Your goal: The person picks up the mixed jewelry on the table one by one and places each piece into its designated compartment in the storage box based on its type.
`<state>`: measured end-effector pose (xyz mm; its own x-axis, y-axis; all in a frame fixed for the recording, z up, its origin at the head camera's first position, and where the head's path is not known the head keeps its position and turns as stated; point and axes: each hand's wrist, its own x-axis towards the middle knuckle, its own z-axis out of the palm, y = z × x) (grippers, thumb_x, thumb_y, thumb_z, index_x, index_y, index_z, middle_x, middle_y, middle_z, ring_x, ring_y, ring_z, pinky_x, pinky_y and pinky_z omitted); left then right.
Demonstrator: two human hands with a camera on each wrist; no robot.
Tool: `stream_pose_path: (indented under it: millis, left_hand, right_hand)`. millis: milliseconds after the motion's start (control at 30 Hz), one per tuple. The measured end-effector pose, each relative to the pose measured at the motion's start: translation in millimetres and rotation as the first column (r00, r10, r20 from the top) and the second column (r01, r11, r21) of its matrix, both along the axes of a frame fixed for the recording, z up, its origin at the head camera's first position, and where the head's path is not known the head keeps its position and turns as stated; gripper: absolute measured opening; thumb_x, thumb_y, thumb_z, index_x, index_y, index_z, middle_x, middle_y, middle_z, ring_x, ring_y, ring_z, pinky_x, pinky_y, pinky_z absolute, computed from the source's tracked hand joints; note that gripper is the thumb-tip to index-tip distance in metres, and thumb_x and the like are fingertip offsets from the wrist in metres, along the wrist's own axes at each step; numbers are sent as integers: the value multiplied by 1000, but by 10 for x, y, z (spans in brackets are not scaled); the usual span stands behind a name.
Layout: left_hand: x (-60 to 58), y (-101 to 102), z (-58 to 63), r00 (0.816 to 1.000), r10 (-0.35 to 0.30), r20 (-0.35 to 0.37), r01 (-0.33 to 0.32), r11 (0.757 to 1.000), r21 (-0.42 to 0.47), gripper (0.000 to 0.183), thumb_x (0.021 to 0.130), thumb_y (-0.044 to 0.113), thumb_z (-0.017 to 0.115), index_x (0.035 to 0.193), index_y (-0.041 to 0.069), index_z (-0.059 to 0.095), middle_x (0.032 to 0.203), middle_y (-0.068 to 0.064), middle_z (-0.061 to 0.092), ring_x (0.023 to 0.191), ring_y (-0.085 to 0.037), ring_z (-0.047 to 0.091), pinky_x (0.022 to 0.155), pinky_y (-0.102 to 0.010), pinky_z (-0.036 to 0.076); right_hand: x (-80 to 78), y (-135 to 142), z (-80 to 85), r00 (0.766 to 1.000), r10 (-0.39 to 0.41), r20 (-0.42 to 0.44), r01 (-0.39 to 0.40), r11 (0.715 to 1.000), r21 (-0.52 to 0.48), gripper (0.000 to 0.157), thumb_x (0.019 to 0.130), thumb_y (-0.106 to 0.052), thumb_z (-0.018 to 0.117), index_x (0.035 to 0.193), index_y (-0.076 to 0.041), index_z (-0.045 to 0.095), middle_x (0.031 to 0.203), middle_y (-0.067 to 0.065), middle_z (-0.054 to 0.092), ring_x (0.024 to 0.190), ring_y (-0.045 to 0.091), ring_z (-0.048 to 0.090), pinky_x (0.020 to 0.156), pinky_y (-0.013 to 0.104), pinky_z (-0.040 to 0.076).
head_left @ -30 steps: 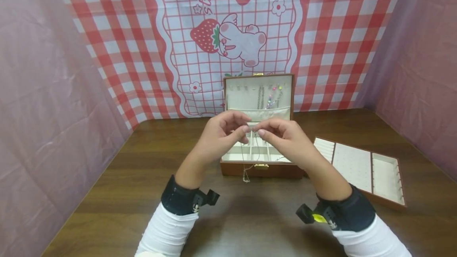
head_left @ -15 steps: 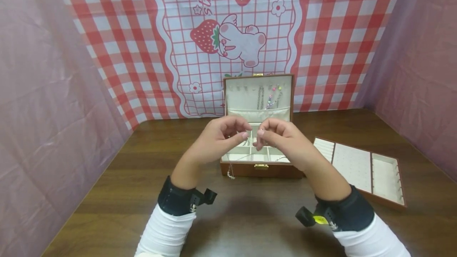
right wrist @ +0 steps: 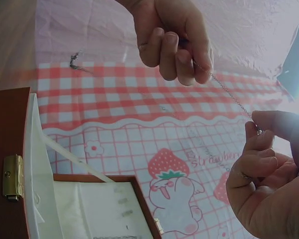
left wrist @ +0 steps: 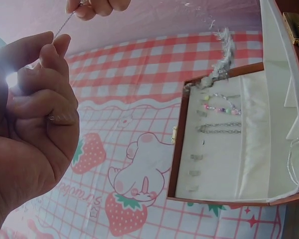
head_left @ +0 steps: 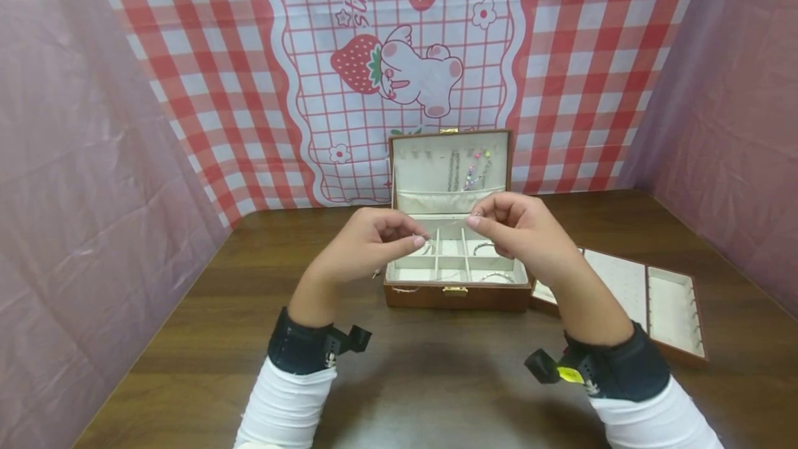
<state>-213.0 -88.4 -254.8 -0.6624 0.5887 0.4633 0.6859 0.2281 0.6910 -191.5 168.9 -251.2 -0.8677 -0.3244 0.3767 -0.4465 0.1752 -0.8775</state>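
Observation:
A thin silver necklace [right wrist: 230, 93] runs between my two hands above the open jewelry box [head_left: 486, 300]. My left hand [head_left: 368, 244] pinches the chain between thumb and forefinger. Farther right and a little higher, my right hand [head_left: 524, 234] pinches one end, where a small shiny bit shows at the fingertips in the right wrist view. The necklace's silver ornament [left wrist: 224, 57] hangs loose and blurs with motion in the left wrist view. Part of the chain is too fine to follow in the head view.
Silver bracelets [head_left: 497, 277] lie in the box's compartments. Chains and a colorful beaded necklace [head_left: 471, 179] hang inside the raised lid [head_left: 424, 172]. A lift-out tray [head_left: 676, 307] rests on the table [head_left: 399, 373] to the right. A checkered strawberry cloth [head_left: 573, 89] hangs behind.
My hands have drawn apart, the right moving up and right, the left slightly left. The chain is now stretched between them, and its ornament has swung to the left.

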Motion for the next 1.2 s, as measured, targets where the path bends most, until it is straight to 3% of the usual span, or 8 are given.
stream_pose_path:
  millis: [167,400,600,800,967,1067,1200]
  left_hand:
    - [-1,-19,-9,996,-65,54,64,998,17,5,91,6,66,93,2,69,78,-4,64,62,-16,54,52,-27,48]
    - [-20,74,-73,965,-177,191,174,984,32,5,91,6,66,90,2,62,77,-9,59,67,-21,57,61,-34,56]
    - [-21,194,-120,953,-226,201,222,974,38,9,92,4,64,98,-2,65,74,-6,58,62,-21,55,55,-30,51]
    - [-20,206,-123,976,-167,143,154,984,94,6,91,5,65,92,-1,68,73,-4,59,62,-18,52,55,-27,47]
    - [-22,176,-105,991,-92,96,80,989,126,5,88,4,70,90,-1,72,64,-2,50,57,-14,41,49,-23,33]
    - [-13,153,-84,996,-42,74,34,994,106,7,86,5,73,92,1,74,58,0,40,51,-13,33,46,-23,27]
    - [7,122,-48,999,34,9,-34,999,28,9,85,7,75,92,3,76,57,1,38,51,-13,32,47,-24,27]
  right_hand:
    - [3,-3,12,1000,-9,-6,9,1000,6,17,93,-13,66,100,2,64,69,6,49,55,18,43,47,27,42]
    - [21,-47,-26,999,7,-32,-6,1000,25,19,92,-15,68,105,0,67,78,11,55,61,20,49,52,28,48]
    - [38,-130,-82,994,68,-87,-63,996,67,14,91,-10,68,103,-3,69,84,10,60,63,21,50,51,29,47]
    - [31,-163,-103,992,94,-89,-85,991,101,18,89,-6,71,106,-2,68,87,12,62,69,23,56,55,33,53]
    - [14,-154,-108,987,132,-97,-121,987,108,24,85,0,72,109,1,66,91,12,65,77,24,62,62,37,58]
    - [7,-159,-111,984,147,-99,-137,985,101,25,84,2,72,108,1,65,92,13,66,77,25,64,64,37,59]
    - [-8,-171,-113,984,135,-114,-123,987,108,24,84,3,72,107,1,66,93,12,67,78,23,65,65,36,59]
